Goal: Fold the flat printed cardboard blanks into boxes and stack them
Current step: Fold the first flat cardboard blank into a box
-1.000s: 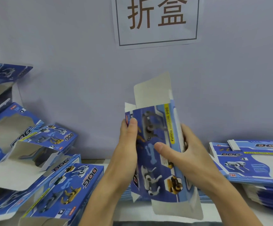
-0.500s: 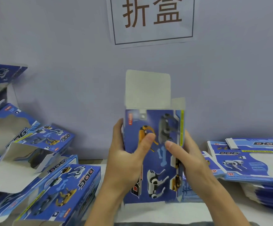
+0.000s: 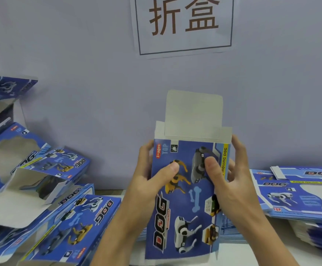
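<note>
Plain lilac wall (image 3: 79, 54) behind, paper sign (image 3: 183, 25) taped up top. Held upright mid-frame: box (image 3: 183, 189), squared into a sleeve, top flap (image 3: 193, 114) up and unfolded. Gripped by left hand (image 3: 148, 181) on one edge, thumb across the print, and by right hand (image 3: 231, 181) on the other, fingers curled behind. Folded boxes (image 3: 60, 217) piled left, flat blanks (image 3: 300, 196) stacked right. Likely mid-forming; next, probably side tabs tucked, then flap closed.

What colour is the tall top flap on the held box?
Plain white flap, head view.
</note>
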`<state>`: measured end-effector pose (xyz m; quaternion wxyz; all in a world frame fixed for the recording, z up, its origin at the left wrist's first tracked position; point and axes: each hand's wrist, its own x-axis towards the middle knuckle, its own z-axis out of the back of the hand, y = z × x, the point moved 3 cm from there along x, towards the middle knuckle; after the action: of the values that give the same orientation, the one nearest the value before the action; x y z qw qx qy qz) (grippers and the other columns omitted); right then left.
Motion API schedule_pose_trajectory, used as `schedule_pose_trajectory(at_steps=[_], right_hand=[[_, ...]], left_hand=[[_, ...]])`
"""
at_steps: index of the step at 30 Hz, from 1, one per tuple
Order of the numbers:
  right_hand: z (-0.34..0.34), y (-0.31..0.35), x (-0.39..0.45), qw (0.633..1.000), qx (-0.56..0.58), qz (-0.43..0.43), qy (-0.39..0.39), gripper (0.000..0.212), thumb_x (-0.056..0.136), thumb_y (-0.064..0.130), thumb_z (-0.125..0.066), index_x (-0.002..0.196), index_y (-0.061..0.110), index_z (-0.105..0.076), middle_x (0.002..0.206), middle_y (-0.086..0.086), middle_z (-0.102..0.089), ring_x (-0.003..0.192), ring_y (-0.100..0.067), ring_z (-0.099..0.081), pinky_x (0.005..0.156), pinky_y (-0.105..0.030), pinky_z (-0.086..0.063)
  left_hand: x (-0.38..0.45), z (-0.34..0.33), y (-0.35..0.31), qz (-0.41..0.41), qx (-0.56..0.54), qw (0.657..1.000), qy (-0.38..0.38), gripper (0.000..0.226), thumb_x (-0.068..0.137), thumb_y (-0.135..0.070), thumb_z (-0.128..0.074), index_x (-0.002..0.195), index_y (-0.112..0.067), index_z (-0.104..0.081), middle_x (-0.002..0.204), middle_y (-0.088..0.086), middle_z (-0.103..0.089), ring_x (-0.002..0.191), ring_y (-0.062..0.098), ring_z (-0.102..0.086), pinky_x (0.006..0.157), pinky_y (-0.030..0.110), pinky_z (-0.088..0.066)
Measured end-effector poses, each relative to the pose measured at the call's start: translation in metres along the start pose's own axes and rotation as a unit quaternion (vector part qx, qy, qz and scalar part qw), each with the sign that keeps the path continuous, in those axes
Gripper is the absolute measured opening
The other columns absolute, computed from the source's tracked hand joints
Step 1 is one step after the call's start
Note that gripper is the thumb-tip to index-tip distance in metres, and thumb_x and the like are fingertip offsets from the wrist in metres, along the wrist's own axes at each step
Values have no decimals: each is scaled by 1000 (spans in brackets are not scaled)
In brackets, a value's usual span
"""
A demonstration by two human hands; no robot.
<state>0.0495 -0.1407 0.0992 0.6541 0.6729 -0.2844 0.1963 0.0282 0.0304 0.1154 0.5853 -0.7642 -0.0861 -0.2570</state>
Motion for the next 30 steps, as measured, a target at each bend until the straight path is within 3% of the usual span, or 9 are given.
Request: schedule_pose_trajectory(at_steps=[4, 9, 12, 15, 18, 20, 25, 27, 30], right_hand=[[-3, 1, 0, 1000, -1, 0, 12, 69, 66, 74, -62, 128, 68, -32, 99, 8, -72, 90, -15, -74, 63, -32, -62], [-2, 3, 1, 1000, -15, -14, 19, 88, 56, 86, -65, 133, 71, -24, 105, 3, -70, 100, -16, -70, 70, -39, -63], [-3, 4, 1, 999, 1, 9, 39, 86, 70, 72, -66, 142, 63, -20, 112, 6, -71, 105, -17, -69, 82, -44, -61], [-8, 8, -2, 996, 42, 38, 75, 79, 81, 53, -59, 151, 40, -25, 127, 5, -66, 113, -19, -67, 93, -47, -56], [-14, 11, -6, 992, 61, 31, 108, 75, 83, 49, -58, 150, 32, -30, 123, 4, -68, 110, -19, -68, 84, -34, -59], [-18, 15, -6, 991, 56, 27, 122, 70, 86, 51, -58, 149, 31, -34, 123, 6, -68, 111, -16, -68, 82, -26, -58], [-15, 23, -1, 996, 64, 59, 31, 60, 86, 58, -52, 143, 46, -39, 134, 7, -61, 117, -12, -63, 87, -29, -57], [-10, 22, 0, 996, 52, 68, 5, 55, 89, 53, -52, 142, 51, -38, 138, 7, -57, 118, -12, -61, 89, -30, -56], [-8, 23, 0, 997, 38, 72, -5, 46, 92, 47, -51, 137, 51, -45, 119, 10, -64, 94, -2, -65, 71, -19, -56]], left_hand=[[3, -7, -16, -74, 78, 993, -38, 63, 79, -50, -74, 132, -55, -40, 107, -4, -74, 89, 21, -75, 64, 28, -60], [3, -5, -25, -55, 81, 995, -17, 40, 84, -40, -62, 123, -40, -52, 100, 1, -75, 85, 27, -76, 64, 36, -61], [2, -9, -22, -63, 84, 994, -17, 37, 91, -37, -63, 125, -36, -48, 101, 0, -75, 87, 26, -75, 66, 37, -61], [2, -16, -14, -145, 152, 974, -80, 57, 88, -41, -64, 138, -37, -36, 104, -4, -72, 85, 20, -74, 69, 35, -61], [3, -9, -10, -147, 158, 967, -138, 68, 77, -62, -62, 138, -51, -34, 112, 1, -70, 79, 24, -74, 70, 42, -62], [3, -3, -10, -132, 146, 970, -145, 58, 79, -68, -57, 132, -52, -40, 93, 9, -73, 67, 32, -71, 60, 46, -61], [1, -15, -8, -136, 111, 979, -108, 43, 83, -68, -55, 120, -46, -53, 75, 12, -68, 59, 37, -68, 52, 51, -60], [0, -21, -6, -140, 113, 979, -95, 37, 85, -65, -56, 114, -41, -58, 74, 9, -68, 61, 32, -70, 50, 43, -60], [1, -21, -5, -129, 102, 982, -91, 32, 87, -59, -56, 99, -30, -62, 71, 13, -64, 54, 22, -67, 45, 28, -54]])
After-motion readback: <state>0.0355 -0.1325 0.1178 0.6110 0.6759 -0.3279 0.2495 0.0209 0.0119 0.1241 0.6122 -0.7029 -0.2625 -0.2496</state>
